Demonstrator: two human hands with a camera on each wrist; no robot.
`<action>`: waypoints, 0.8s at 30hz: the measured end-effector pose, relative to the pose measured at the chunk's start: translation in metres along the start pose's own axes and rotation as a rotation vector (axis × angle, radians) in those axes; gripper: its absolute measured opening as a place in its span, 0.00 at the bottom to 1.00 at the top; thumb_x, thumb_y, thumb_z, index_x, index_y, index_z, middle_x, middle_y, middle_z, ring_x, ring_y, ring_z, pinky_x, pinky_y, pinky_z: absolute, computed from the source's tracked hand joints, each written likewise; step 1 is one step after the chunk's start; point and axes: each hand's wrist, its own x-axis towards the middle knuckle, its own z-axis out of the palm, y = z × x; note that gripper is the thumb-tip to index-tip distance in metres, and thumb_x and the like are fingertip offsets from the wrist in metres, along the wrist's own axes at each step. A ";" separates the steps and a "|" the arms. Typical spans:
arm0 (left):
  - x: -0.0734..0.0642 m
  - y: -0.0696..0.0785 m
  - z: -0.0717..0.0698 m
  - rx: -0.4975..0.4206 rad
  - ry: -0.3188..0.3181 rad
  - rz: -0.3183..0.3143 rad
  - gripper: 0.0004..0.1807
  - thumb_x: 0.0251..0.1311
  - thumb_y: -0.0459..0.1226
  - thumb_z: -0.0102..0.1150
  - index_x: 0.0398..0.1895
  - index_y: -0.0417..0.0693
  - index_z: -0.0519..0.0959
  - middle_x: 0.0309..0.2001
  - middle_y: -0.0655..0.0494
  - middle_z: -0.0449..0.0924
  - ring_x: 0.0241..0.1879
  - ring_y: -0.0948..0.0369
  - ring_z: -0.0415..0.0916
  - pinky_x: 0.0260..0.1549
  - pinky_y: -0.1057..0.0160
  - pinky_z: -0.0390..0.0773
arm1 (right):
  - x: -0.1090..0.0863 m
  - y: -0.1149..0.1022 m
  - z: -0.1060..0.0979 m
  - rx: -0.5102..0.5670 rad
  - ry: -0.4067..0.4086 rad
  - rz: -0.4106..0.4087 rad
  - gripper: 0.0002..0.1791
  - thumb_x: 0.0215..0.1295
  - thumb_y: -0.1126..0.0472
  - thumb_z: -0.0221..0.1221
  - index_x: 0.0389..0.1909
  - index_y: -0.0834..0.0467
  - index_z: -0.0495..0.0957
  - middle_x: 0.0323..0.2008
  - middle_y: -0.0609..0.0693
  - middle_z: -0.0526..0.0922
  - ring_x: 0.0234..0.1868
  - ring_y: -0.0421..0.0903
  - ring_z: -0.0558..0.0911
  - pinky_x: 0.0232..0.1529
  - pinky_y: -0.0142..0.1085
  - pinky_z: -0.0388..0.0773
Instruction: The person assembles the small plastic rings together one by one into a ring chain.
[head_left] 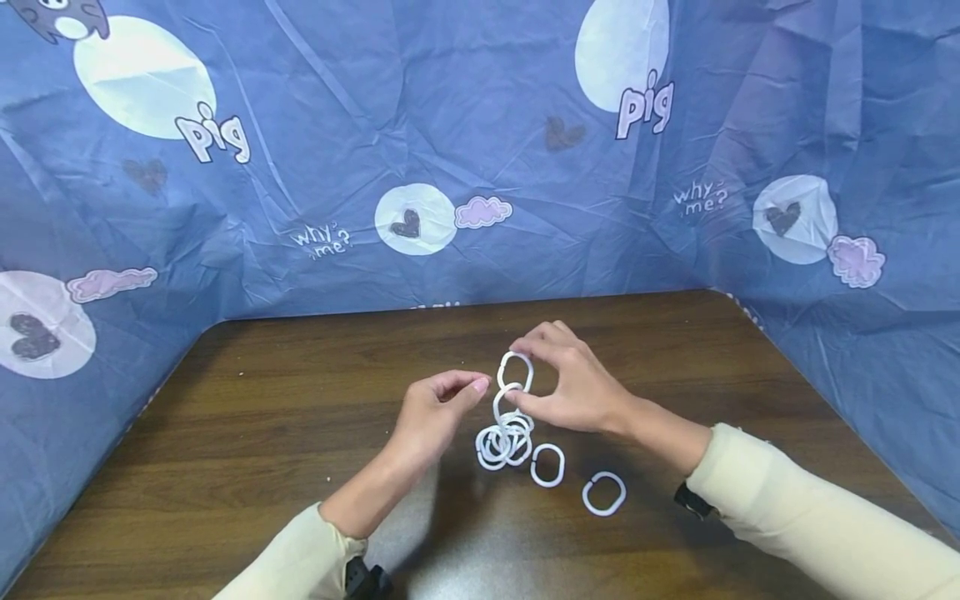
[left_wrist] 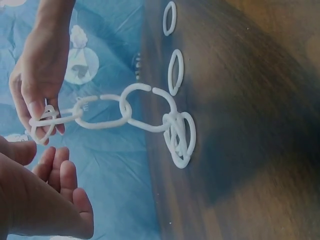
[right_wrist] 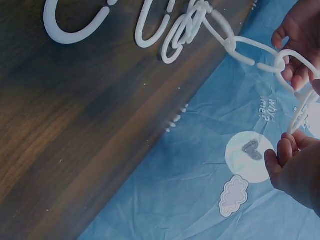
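White plastic C-shaped links form a chain (left_wrist: 105,125), which my right hand (head_left: 577,383) holds up by its top end, pinching with thumb and fingers. Below, the lower links gather in a small pile (head_left: 504,446) on the table. In the left wrist view, more than one link overlaps at the fingertips of the right hand. My left hand (head_left: 435,412) hovers just left of the raised links, its fingers loosely bent and holding nothing. Two loose links lie to the right of the pile: a nearer link (head_left: 562,464) and a farther link (head_left: 602,513).
The brown wooden table (head_left: 262,433) reaches back to a blue fabric curtain (head_left: 465,108) printed with moons, clouds and lettering. That fabric also closes off both sides. Dark straps show at both cuffs.
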 end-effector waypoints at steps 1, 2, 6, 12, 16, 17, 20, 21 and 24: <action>0.000 0.000 0.000 -0.011 -0.009 -0.010 0.11 0.62 0.38 0.60 0.42 0.40 0.84 0.40 0.49 0.85 0.43 0.59 0.78 0.49 0.57 0.73 | 0.000 0.000 0.001 -0.003 -0.003 -0.002 0.25 0.45 0.55 0.72 0.45 0.60 0.81 0.36 0.43 0.76 0.42 0.42 0.71 0.43 0.37 0.71; 0.000 0.000 0.000 -0.021 -0.019 -0.022 0.11 0.62 0.38 0.60 0.43 0.40 0.84 0.40 0.49 0.85 0.44 0.58 0.78 0.51 0.56 0.72 | -0.001 0.000 0.001 -0.006 -0.006 -0.005 0.25 0.45 0.55 0.72 0.45 0.60 0.81 0.37 0.43 0.76 0.43 0.42 0.71 0.43 0.37 0.71; 0.001 -0.001 0.001 -0.046 -0.051 -0.053 0.11 0.61 0.38 0.62 0.42 0.41 0.84 0.38 0.53 0.85 0.43 0.60 0.78 0.51 0.56 0.72 | -0.001 0.000 0.004 -0.005 -0.005 -0.033 0.26 0.44 0.55 0.73 0.46 0.61 0.81 0.37 0.44 0.76 0.43 0.42 0.71 0.43 0.37 0.71; 0.001 -0.002 0.001 -0.121 -0.089 -0.070 0.10 0.58 0.36 0.63 0.40 0.38 0.84 0.35 0.54 0.84 0.40 0.61 0.77 0.48 0.59 0.72 | -0.002 -0.001 0.008 -0.001 -0.013 -0.075 0.27 0.45 0.56 0.73 0.46 0.62 0.80 0.39 0.45 0.76 0.45 0.43 0.71 0.45 0.37 0.71; 0.001 -0.002 0.000 -0.154 -0.097 -0.088 0.11 0.56 0.36 0.65 0.39 0.38 0.84 0.34 0.55 0.83 0.40 0.61 0.77 0.48 0.59 0.72 | -0.003 -0.002 0.010 0.007 -0.009 -0.084 0.27 0.46 0.57 0.73 0.48 0.62 0.79 0.42 0.48 0.77 0.46 0.43 0.71 0.46 0.38 0.71; 0.001 -0.002 0.000 -0.159 -0.095 -0.089 0.11 0.56 0.36 0.66 0.39 0.38 0.84 0.34 0.56 0.82 0.40 0.61 0.77 0.47 0.59 0.72 | -0.003 -0.002 0.010 0.009 -0.009 -0.085 0.27 0.46 0.57 0.72 0.49 0.62 0.78 0.42 0.49 0.78 0.46 0.44 0.71 0.47 0.38 0.71; 0.001 -0.002 0.000 -0.178 -0.088 -0.080 0.11 0.56 0.36 0.65 0.40 0.37 0.83 0.34 0.55 0.82 0.39 0.60 0.77 0.47 0.57 0.73 | -0.002 -0.003 0.010 0.027 -0.010 -0.075 0.28 0.48 0.57 0.72 0.50 0.62 0.78 0.44 0.48 0.78 0.48 0.43 0.72 0.49 0.38 0.71; 0.001 -0.001 0.000 -0.183 -0.081 -0.074 0.11 0.57 0.35 0.65 0.40 0.36 0.83 0.33 0.55 0.82 0.38 0.60 0.77 0.47 0.56 0.73 | -0.002 -0.002 0.010 0.036 -0.010 -0.069 0.27 0.48 0.58 0.73 0.51 0.62 0.78 0.44 0.48 0.78 0.48 0.44 0.72 0.49 0.38 0.71; 0.001 -0.001 0.000 -0.184 -0.049 -0.060 0.10 0.59 0.34 0.63 0.40 0.35 0.82 0.32 0.54 0.82 0.36 0.60 0.78 0.47 0.56 0.73 | -0.003 -0.002 0.009 0.061 -0.014 -0.035 0.28 0.49 0.58 0.73 0.51 0.61 0.78 0.44 0.45 0.78 0.48 0.43 0.73 0.50 0.38 0.71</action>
